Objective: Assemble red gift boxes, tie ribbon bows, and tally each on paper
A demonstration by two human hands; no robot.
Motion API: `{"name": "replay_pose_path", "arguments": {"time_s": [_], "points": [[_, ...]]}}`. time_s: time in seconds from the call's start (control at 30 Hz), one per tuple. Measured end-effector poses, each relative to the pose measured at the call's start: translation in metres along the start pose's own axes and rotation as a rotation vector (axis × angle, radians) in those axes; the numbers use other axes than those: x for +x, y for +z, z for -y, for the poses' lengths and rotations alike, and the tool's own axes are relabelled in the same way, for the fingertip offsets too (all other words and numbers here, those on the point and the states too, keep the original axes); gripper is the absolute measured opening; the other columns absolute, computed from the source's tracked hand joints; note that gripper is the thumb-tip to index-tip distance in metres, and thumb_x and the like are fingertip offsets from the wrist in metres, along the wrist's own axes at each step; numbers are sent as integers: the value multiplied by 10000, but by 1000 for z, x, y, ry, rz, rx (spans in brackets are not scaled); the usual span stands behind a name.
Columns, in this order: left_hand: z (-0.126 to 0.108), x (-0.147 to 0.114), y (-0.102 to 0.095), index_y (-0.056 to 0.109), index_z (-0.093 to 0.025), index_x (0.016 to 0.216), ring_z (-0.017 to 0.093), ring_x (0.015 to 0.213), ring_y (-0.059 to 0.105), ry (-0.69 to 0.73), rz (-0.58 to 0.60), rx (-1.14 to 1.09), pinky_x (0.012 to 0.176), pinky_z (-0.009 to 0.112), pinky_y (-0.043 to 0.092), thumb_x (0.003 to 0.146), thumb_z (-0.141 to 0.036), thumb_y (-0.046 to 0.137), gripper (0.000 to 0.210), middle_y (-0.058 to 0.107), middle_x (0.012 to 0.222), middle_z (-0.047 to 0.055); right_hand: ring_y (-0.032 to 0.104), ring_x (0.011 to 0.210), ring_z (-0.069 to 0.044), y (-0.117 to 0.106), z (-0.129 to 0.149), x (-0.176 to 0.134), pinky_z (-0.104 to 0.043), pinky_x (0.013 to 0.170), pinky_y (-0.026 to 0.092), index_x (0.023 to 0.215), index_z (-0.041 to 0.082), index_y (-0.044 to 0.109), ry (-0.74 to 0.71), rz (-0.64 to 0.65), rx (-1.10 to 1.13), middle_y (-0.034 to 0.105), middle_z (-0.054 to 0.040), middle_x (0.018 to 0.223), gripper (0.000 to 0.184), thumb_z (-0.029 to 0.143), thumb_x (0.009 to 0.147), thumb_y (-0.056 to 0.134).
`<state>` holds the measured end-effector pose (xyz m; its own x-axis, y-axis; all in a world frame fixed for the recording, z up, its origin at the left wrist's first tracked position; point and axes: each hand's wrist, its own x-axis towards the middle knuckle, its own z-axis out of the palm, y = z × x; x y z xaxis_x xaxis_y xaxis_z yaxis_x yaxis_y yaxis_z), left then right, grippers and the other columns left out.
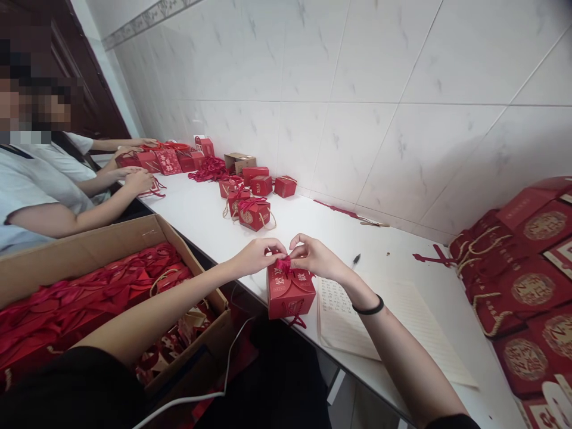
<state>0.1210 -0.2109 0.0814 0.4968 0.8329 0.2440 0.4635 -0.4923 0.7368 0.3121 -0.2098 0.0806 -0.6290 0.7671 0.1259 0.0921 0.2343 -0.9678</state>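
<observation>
I have both hands over the box (292,298), which sits upright at the near edge of the table (348,390), straight ahead of me. What matters is the ribbon (283,264) on its top: it lies right between my fingertips, so neither hand is clearly nearer. My left hand (257,256) comes in from the left, finger and thumb looking clamped on the ribbon; my right hand (315,257) meets it from the other side, fingertips touching, though I cannot tell whether they grip. The box's longer side seems to run left to right, roughly along the line joining my hands, so I judge a sideways pull on the ribbon would suit better than a lift. The notebook (397,310) lies just right of the box.
</observation>
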Motion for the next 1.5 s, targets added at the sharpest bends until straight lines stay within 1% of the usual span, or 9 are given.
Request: {"name": "replay_pose_path", "arguments": {"time_s": [0.17, 0.4, 0.47, 0.63, 0.8, 0.93, 1.03, 1.27, 1.5], "points": [[0, -15, 5, 654, -156, 916, 160, 830, 579, -28, -5, -25, 728, 258, 458, 773, -280, 527, 228, 655, 927, 54, 517, 539, -109, 1, 3, -1, -168, 427, 315, 841, 196, 432, 38, -37, -70, 649, -3, 704, 310, 304, 694, 683], [-8, -27, 11, 650, -165, 951, 166, 835, 555, 17, -47, 42, 774, 293, 455, 742, -269, 571, 247, 637, 921, 51, 555, 575, -122, 2, 5, -4, -178, 464, 362, 830, 187, 451, 10, -60, -195, 641, -1, 681, 230, 268, 729, 642], [-8, -28, 13, 655, -175, 934, 178, 891, 556, 19, -64, 29, 812, 307, 453, 737, -292, 585, 240, 631, 971, 58, 563, 582, -123, 3, 7, -5, -183, 477, 371, 817, 186, 462, 2, -66, -223, 633, 8, 671, 197, 257, 741, 629], [-5, -28, 17, 665, -185, 741, 205, 1033, 525, 8, -83, -31, 941, 352, 394, 791, -315, 527, 196, 614, 1050, 67, 576, 595, -125, 4, 16, -9, -193, 500, 395, 785, 179, 498, 23, -114, -363, 625, 15, 671, 111, 161, 755, 603], [-6, -27, 21, 667, -159, 803, 190, 979, 546, -31, -47, -164, 911, 328, 409, 823, -313, 479, 243, 612, 1054, 73, 599, 674, -134, 4, 23, -14, -215, 573, 438, 787, 168, 539, -9, -87, -449, 636, 2, 748, 72, 110, 776, 579], [-5, -26, 25, 655, -141, 791, 192, 959, 557, -94, -16, -305, 876, 320, 421, 825, -331, 462, 273, 589, 1112, 80, 597, 706, -125, 3, 29, -17, -217, 603, 443, 821, 164, 553, -24, -16, -439, 640, 2, 801, 112, 60, 801, 515], [-6, -25, 29, 661, -143, 802, 206, 997, 548, -103, -16, -358, 893, 326, 412, 812, -322, 476, 258, 580, 1121, 84, 590, 699, -122, 3, 31, -18, -218, 604, 435, 840, 161, 555, -16, -9, -465, 638, 4, 804, 122, 52, 811, 508], [-10, -24, 35, 691, -177, 890, 243, 1117, 485, -61, -24, -249, 987, 365, 350, 808, -345, 537, 243, 545, 1173, 86, 568, 662, -110, 2, 28, -18, -206, 575, 413, 847, 164, 553, -37, -27, -543, 633, 18, 784, 171, 11, 815, 485], [4, -19, 37, 696, -168, 798, 235, 1110, 492, -98, -16, -487, 954, 335, 377, 792, -386, 546, 265, 521, 1227, 67, 509, 638, -113, 5, 31, -18, -212, 587, 374, 819, 160, 565, -144, -23, -743, 579, 8, 759, 215, -31, 807, 465]]}}
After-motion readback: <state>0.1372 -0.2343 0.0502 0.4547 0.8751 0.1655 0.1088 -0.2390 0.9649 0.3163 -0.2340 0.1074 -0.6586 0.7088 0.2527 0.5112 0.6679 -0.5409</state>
